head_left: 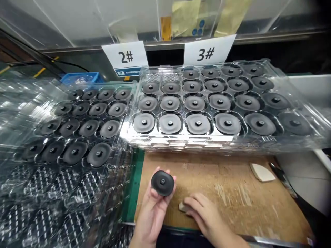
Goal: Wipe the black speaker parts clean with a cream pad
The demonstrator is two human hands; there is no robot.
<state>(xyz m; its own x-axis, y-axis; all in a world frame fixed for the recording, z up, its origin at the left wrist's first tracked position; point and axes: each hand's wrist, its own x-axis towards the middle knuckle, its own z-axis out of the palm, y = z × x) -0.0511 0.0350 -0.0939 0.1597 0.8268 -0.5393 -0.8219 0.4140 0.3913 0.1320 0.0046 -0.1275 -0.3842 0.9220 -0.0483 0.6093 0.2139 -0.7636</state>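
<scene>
My left hand (157, 203) holds a black rounded disc (169, 186) with a small raised hub in its centre, hub side facing up. The fingers wrap round its edge from beneath. Just to the right, my right hand (204, 210) is closed on a small cream-coloured pad (183, 207), low over the brown board (207, 172). Part of the pad is hidden by the fingers. Beyond both hands stands a clear plastic tray (178, 138) whose pockets hold several similar black discs.
A second clear tray (86, 167) at the left holds more discs, with several bare pockets in front. Another cream pad (262, 173) lies at the board's right. Paper signs "2#" (126, 58) and "3#" (208, 51) hang behind. A blue bin (80, 78) stands at the back left.
</scene>
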